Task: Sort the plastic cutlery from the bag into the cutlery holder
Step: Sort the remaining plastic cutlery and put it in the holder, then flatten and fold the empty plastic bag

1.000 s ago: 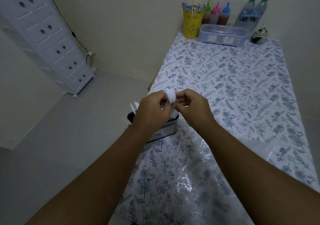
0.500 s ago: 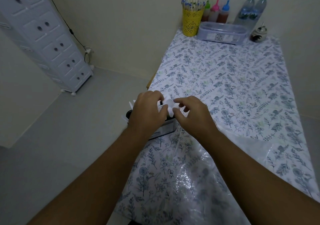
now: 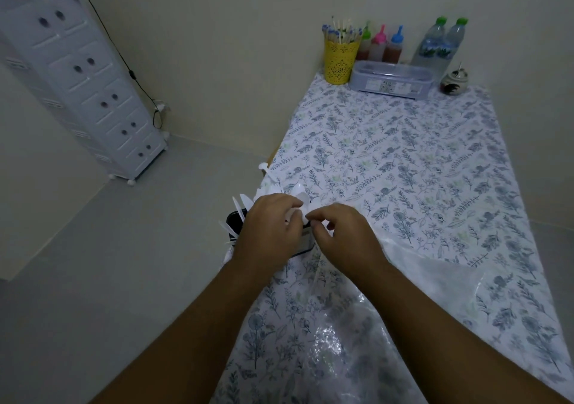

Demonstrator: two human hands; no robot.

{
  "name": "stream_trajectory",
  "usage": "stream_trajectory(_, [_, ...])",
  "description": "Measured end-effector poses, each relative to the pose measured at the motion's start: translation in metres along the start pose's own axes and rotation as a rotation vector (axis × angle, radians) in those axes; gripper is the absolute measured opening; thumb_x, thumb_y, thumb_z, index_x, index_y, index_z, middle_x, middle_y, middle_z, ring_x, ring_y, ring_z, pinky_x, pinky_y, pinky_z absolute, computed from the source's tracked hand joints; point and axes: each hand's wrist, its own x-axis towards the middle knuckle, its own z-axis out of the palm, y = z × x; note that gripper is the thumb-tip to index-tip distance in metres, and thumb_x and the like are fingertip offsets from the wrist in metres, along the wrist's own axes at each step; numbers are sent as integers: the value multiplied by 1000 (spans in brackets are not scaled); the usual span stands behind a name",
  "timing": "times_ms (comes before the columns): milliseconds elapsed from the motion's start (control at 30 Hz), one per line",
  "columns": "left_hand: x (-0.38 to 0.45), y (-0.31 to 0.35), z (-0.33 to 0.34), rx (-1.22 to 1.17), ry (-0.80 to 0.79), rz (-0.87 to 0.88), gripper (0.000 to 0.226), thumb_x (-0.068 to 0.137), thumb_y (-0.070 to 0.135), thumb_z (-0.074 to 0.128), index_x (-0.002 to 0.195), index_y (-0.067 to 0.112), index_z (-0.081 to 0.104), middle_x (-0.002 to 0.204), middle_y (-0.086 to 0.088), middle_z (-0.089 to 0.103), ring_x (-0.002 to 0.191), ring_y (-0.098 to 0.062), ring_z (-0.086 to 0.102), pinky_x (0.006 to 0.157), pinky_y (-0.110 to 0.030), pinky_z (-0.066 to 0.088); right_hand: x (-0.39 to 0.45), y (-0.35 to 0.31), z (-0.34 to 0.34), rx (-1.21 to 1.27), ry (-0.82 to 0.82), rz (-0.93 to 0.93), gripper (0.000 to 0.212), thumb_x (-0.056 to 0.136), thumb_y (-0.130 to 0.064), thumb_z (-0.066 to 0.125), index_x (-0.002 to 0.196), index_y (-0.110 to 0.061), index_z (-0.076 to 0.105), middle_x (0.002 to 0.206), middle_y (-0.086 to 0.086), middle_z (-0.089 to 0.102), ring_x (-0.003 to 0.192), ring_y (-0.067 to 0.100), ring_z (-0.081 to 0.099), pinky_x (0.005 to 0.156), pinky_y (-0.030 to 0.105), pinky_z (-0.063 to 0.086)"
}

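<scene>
The cutlery holder (image 3: 306, 244), a dark box with a silver wall, stands at the table's left edge, mostly hidden under my hands. Several white plastic knives (image 3: 238, 205) and spoons (image 3: 300, 193) stick up out of it. My left hand (image 3: 268, 226) is over the holder with its fingers curled round a white plastic spoon (image 3: 292, 214). My right hand (image 3: 344, 237) is beside it, thumb and forefinger pinching the same white cutlery. The clear plastic bag (image 3: 413, 304) lies flat on the floral tablecloth under my right forearm.
At the table's far end stand a yellow cup of sticks (image 3: 339, 58), three sauce bottles (image 3: 379, 46), a lidded plastic box (image 3: 392, 81), two water bottles (image 3: 442, 44) and a small jar (image 3: 454, 82). A white drawer tower (image 3: 84, 93) stands on the floor at left.
Both hands have moved down from above the table onto the holder, carrying the white spoon with them. The view has tilted slightly.
</scene>
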Motion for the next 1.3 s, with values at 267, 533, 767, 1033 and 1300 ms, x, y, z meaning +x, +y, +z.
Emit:
stream_trajectory(267, [13, -5, -26, -57, 62, -87, 17, 92, 18, 63, 103, 16, 75, 104, 7, 71, 98, -7, 61, 86, -20, 45, 9, -11, 12, -42, 19, 47, 19, 96, -33, 61, 107, -34, 76, 100, -16, 71, 95, 9, 60, 77, 36, 54])
stream_trajectory(533, [17, -7, -23, -41, 43, -72, 19, 94, 18, 60, 105, 14, 75, 105, 2, 73, 100, -12, 63, 88, -27, 49, 19, -19, 13, -48, 38, 58, 18, 94, -36, 60, 105, -36, 74, 91, -19, 66, 91, 8, 61, 71, 34, 55])
stream_trajectory(767, [-10, 12, 11, -61, -79, 49, 26, 93, 25, 51, 101, 15, 74, 97, 4, 71, 94, -12, 61, 86, -31, 48, -9, 2, -17, -71, 65, 141, 18, 95, -35, 62, 108, -36, 73, 101, -17, 69, 102, 8, 60, 82, 35, 54])
stream_trajectory(1033, [-84, 33, 94, -76, -334, 193, 44, 94, 33, 44, 129, 12, 62, 130, -5, 63, 122, -20, 56, 104, -41, 46, -118, 61, -39, -300, 38, 350, 25, 91, -35, 64, 115, -33, 72, 118, -10, 69, 115, 18, 58, 94, 41, 49])
stream_trajectory(1300, [-179, 3, 136, 367, -961, 244, 92, 91, 64, 39, 158, 26, -11, 160, 1, -28, 153, -25, -18, 125, -45, -1, -249, 116, -8, -379, -361, 476, 77, 93, -51, 54, 160, -40, 18, 172, 1, -8, 157, 28, 10, 124, 49, 17])
